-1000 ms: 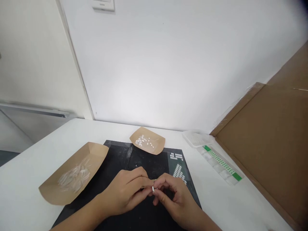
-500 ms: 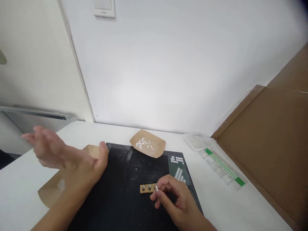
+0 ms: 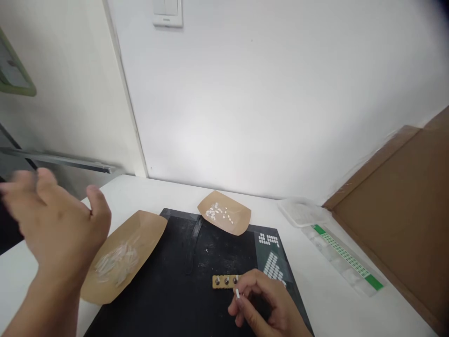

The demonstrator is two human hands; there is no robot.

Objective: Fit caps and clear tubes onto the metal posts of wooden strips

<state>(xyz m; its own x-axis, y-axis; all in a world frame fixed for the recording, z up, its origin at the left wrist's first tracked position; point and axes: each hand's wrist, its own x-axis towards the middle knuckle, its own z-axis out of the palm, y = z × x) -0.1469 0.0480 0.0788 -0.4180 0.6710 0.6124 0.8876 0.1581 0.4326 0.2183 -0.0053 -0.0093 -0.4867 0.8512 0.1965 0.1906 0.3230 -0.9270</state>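
Note:
My left hand (image 3: 63,220) is raised at the left with fingers spread and nothing in it; its fingertips are smeared by motion. Beside it lies a tan paper tray (image 3: 149,227) holding a heap of thin clear pieces (image 3: 117,263). Between the thumb and forefinger of my right hand (image 3: 271,302), a small white rod-like piece (image 3: 237,293) is pinched. Just behind those fingers, a tan strip (image 3: 222,282) rests on the black mat (image 3: 168,281). Dark round parts with pale tips stand in the strip. My hand hides its right end.
A second paper tray (image 3: 242,213) with small white bits stands at the mat's far edge. White oval stickers (image 3: 271,267) cover a green sheet on the mat's right. Beyond are a clear plastic lid (image 3: 298,210), a green-striped clear case (image 3: 345,257) and a cardboard panel (image 3: 393,201).
My left hand has swung left, away from the mat, uncovering the near tray. The whole view has shifted slightly. My right hand keeps its pinch and sits a little nearer, off the strip's front.

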